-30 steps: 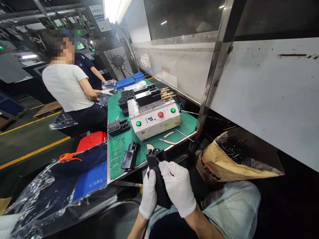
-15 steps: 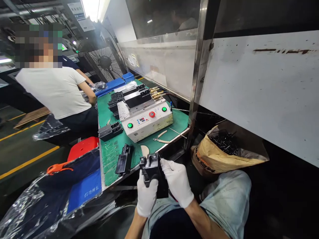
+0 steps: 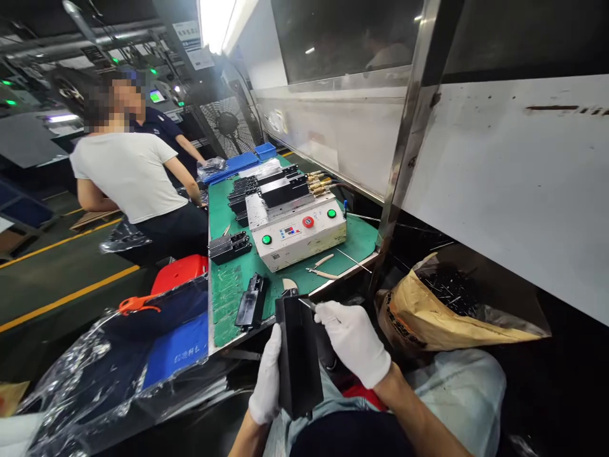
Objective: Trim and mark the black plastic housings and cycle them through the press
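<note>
Over my lap, my left hand [image 3: 267, 379] in a white glove grips a long black plastic part [image 3: 297, 355] from behind and holds it upright. My right hand [image 3: 354, 341], also gloved, pinches a small metal blade [image 3: 307, 303] whose tip touches the part's upper right edge. Another black plastic part [image 3: 252, 301] lies on the green mat [image 3: 228, 289] just beyond my hands.
A white control box [image 3: 299, 235] with green and red buttons stands on the mat, with cutters [image 3: 322, 266] in front and black parts [image 3: 229, 246] beside it. A paper bag of scrap [image 3: 445, 311] sits at right. A person in a white shirt [image 3: 130, 176] works at left.
The black part has been turned so its flat long side faces me. My right hand has shifted from the part's side to its top edge, with the blade showing.
</note>
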{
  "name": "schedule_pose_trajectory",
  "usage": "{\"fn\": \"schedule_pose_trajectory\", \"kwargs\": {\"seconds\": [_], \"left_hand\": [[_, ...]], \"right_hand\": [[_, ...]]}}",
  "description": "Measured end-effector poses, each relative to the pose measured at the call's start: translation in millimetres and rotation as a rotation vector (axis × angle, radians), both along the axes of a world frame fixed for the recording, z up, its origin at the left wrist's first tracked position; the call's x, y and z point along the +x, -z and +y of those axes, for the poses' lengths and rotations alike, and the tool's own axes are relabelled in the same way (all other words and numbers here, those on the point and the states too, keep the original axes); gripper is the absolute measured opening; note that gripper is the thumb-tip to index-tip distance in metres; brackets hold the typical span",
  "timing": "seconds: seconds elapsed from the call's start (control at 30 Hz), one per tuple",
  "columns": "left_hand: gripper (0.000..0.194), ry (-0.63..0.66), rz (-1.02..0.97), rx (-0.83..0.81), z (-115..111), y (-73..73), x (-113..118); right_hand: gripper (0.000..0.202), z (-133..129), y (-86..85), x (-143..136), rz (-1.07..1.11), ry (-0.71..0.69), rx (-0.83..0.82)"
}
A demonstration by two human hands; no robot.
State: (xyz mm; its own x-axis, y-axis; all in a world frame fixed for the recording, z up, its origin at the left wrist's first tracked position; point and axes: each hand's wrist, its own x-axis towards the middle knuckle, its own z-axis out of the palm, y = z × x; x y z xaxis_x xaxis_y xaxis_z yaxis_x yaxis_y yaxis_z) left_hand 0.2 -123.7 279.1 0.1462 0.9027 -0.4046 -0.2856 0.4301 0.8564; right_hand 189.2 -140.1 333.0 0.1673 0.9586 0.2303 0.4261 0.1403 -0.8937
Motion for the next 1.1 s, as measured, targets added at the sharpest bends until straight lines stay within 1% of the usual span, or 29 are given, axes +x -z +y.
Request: {"fn": "schedule_pose_trajectory", "kwargs": {"seconds": [0.1, 0.17, 0.27, 0.4, 0.47, 0.53, 0.6, 0.67, 0.73, 0.83, 0.97, 1.03, 1.1], "left_hand": [[0.05, -0.017, -0.093, -0.093, -3, -16.2, 0], [0.052, 0.006, -0.161, -0.141, -5, -22.8, 2], [0.055, 0.05, -0.244, -0.187, -6, -25.2, 4], [0.056, 0.036, -0.279, -0.19, -4, -23.0, 4], [0.061, 0.056, -0.296, -0.249, -4, -25.5, 5], [0.067, 0.082, -0.307, -0.329, -3, -31.5, 6], [0.067, 0.084, -0.309, -0.366, -2, -39.2, 9], [0.061, 0.055, -0.311, -0.34, 0, -45.7, 11], [0.054, 0.014, -0.317, -0.294, 4, -49.2, 13], [0.05, -0.02, -0.318, -0.261, 12, -49.5, 15], [0.057, -0.001, -0.325, -0.321, 21, -50.5, 17], [0.06, 0.002, -0.309, -0.344, 26, -50.8, 19], [0.058, -0.011, -0.281, -0.314, 31, -48.0, 19]], "right_hand": [[0.055, 14, -14.2, 5, -0.26, -0.009, 0.056], [0.059, 22, -20.0, 4, -0.4, 0.008, 0.1], [0.062, 30, -24.2, 4, -0.52, 0.003, 0.156], [0.064, 36, -24.8, 5, -0.609, -0.017, 0.198], [0.064, 37, -24.4, 6, -0.663, -0.032, 0.218], [0.062, 37, -23.8, 6, -0.714, -0.024, 0.235], [0.06, 36, -22.7, 4, -0.766, 0.012, 0.259], [0.06, 32, -21.1, 1, -0.811, 0.048, 0.31], [0.06, 27, -19.3, -2, -0.849, 0.062, 0.374], [0.055, 17, -15.9, -7, -0.899, 0.028, 0.433], [0.047, 2, -9.0, -13, -0.894, -0.034, 0.441], [0.047, -6, -5.8, -17, -0.873, -0.061, 0.447], [0.051, -13, -4.9, -20, -0.83, -0.085, 0.423]]}}
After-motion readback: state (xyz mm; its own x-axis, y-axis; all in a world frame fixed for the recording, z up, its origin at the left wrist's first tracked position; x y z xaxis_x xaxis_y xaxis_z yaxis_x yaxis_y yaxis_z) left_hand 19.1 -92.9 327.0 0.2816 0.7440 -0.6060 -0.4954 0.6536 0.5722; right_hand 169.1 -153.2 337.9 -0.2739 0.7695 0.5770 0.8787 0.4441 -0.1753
